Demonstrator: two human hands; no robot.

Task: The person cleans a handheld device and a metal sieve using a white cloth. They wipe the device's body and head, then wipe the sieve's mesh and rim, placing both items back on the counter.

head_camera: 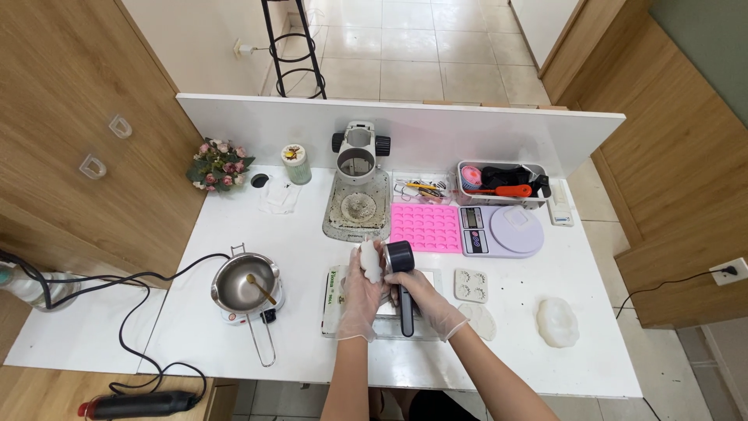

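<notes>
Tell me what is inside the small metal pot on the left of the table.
Inside the metal pot lies a thin gold-coloured spoon, leaning against the wall. The shiny bottom shows around it; whether any liquid lies there cannot be told. Both gloved hands work elsewhere.

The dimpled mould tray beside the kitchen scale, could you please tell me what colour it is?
The mould tray is bright pink, seen in the head view.

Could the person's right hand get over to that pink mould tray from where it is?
Probably yes: the pink mould tray lies just beyond the right hand with nothing between, though that hand grips a dark handled tool.
</notes>
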